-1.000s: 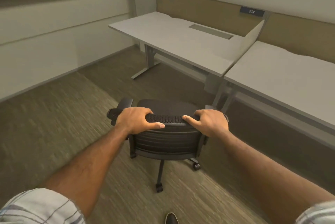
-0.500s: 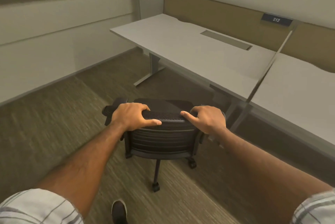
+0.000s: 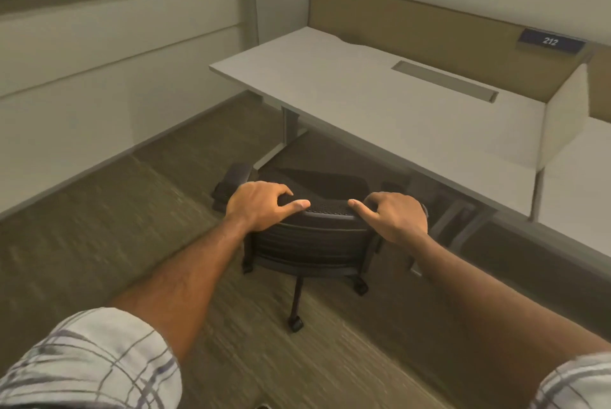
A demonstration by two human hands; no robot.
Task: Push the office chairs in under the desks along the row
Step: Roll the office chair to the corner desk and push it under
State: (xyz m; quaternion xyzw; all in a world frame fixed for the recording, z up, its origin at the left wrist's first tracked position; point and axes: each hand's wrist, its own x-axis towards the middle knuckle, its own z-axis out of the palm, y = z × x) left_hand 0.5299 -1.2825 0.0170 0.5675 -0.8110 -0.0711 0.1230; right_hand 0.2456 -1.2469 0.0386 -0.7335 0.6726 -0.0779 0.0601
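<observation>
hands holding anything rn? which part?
Yes: both the left hand and right hand grip the office chair by the top edge of its backrest.

Wore a light shirt, white to pale grey, crossed with a loose check of thin darker grey lines. Left sleeve [image 3: 89,365] rolled or pushed up into a bunched cuff, with creases across the cloth and the check bending with the folds. Right sleeve [image 3: 575,382] of the same checked cloth, only its cuff edge in view at the frame's corner. Both forearms bare below the cuffs, with fine hair showing along the left one. Left hand [image 3: 261,207] and right hand [image 3: 393,216] bare, without gloves.
</observation>
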